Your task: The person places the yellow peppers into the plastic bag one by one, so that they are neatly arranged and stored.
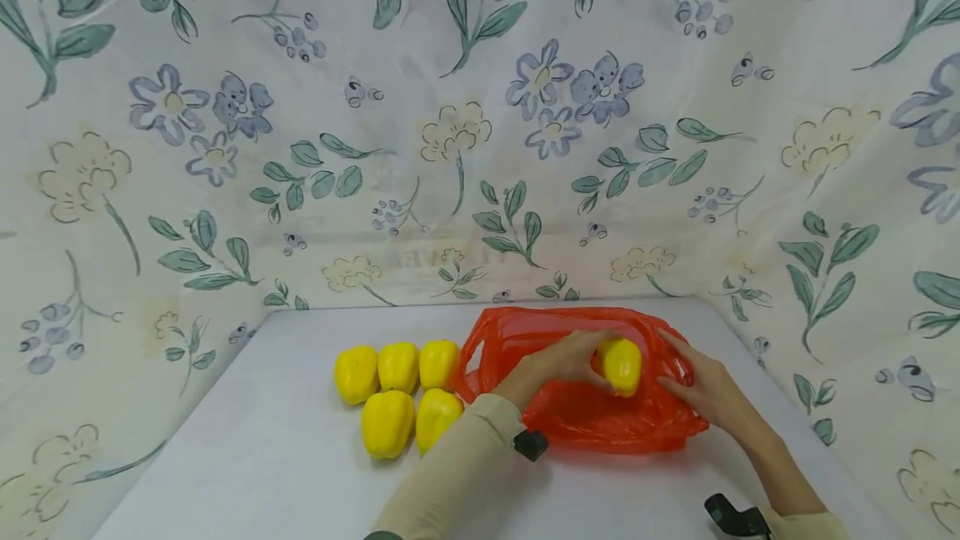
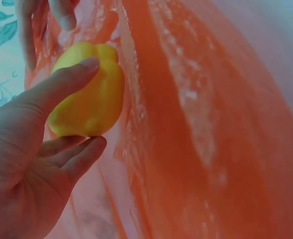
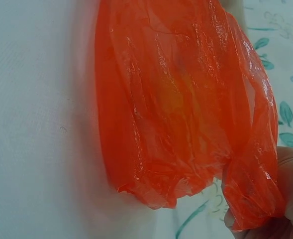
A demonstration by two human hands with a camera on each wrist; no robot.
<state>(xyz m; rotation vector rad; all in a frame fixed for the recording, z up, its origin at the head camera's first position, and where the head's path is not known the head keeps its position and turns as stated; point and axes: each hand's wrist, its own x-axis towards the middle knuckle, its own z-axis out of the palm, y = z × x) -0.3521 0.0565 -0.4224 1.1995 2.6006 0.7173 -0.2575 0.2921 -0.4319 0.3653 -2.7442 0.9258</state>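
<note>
In the head view my left hand holds a yellow bell pepper over the mouth of a red plastic bag. The left wrist view shows the thumb across the pepper and the other fingers underneath it. At the bag's right end my right hand grips the plastic. From the right wrist, a gathered end of the red bag lies between thumb and fingers of that hand. A faint yellow patch shows through the bag there; its source I cannot tell.
Several yellow bell peppers stand in two rows left of the bag, one partly behind the left sleeve. All lie on a white table. A flower-patterned curtain hangs behind and beside it.
</note>
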